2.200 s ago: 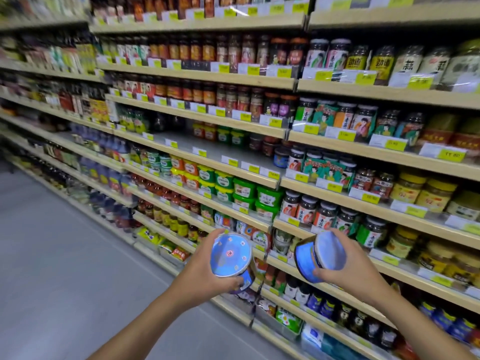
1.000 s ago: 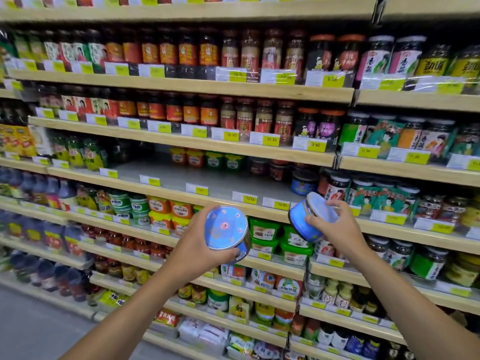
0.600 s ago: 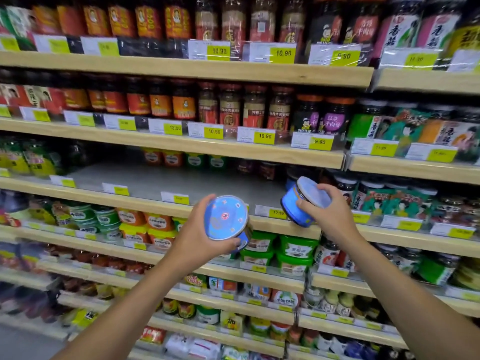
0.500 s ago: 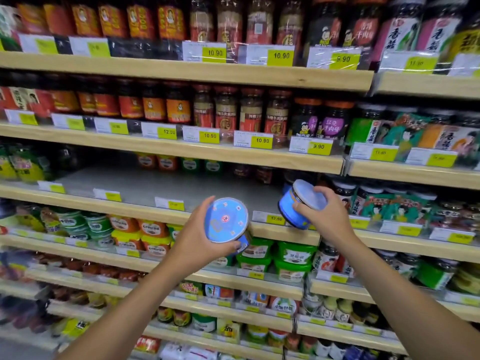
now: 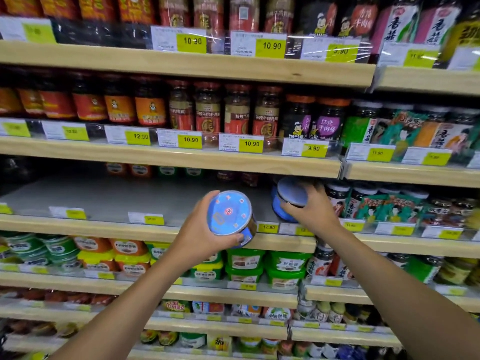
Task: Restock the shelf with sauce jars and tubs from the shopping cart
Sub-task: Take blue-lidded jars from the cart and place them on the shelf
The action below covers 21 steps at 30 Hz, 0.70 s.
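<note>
Supermarket aisle, head view only: wooden shelves w/ yellow price tags, jars above, green and orange tubs [image 5: 244,258] below. Mid shelf [image 5: 109,201] is mostly bare, grey deck showing, just a few small tubs at the very back.

Right hand [image 5: 314,211] is clamped on a blue tub [image 5: 287,201], fingers wrapped over lid and side. Tub is tilted, reaching in over the shelf's front edge, just beside the dark-lidded jars [image 5: 337,201] to the right. Can't tell if its base is touching the deck yet; hand hides it.

Left hand [image 5: 200,237] is closed round a second blue tub [image 5: 230,216], lid facing the camera, held in front of the shelf lip, not yet inside.

Step in hand, as I read it: seating the right tub. To do it well: level it before letting go, so the base lands flat, not on its edge. Slide it back a bit, clear of the price-tag rail, label to the front. Keep it off the neighbouring jars; a knock could tip one. Release only once it sits steady, then bring the left tub in beside it, on the bare side, same row.
</note>
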Each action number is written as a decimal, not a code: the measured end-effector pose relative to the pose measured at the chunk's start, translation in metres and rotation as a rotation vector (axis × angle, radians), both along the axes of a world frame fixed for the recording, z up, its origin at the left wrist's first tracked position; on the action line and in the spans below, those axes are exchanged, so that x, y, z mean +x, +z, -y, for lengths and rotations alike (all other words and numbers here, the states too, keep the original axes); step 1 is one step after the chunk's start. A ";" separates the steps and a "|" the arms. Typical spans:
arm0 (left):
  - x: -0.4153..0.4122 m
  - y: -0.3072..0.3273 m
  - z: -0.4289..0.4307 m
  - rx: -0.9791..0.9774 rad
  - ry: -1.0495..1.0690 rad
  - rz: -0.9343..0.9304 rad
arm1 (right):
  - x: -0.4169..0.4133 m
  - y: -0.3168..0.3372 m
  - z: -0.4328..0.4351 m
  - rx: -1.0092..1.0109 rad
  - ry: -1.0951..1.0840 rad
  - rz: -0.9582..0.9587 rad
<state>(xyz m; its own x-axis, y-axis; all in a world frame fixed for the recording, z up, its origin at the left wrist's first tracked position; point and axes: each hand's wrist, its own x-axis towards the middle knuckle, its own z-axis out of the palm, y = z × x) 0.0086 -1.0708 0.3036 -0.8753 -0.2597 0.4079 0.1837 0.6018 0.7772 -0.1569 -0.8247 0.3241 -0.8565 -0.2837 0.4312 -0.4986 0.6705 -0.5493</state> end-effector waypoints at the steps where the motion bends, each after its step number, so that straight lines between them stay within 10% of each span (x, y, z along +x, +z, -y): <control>1: -0.002 0.000 0.002 0.002 -0.008 0.000 | -0.002 -0.002 0.001 0.017 0.012 -0.008; 21: -0.042 0.005 0.001 0.125 -0.061 0.017 | -0.018 -0.021 -0.001 0.349 0.016 -0.070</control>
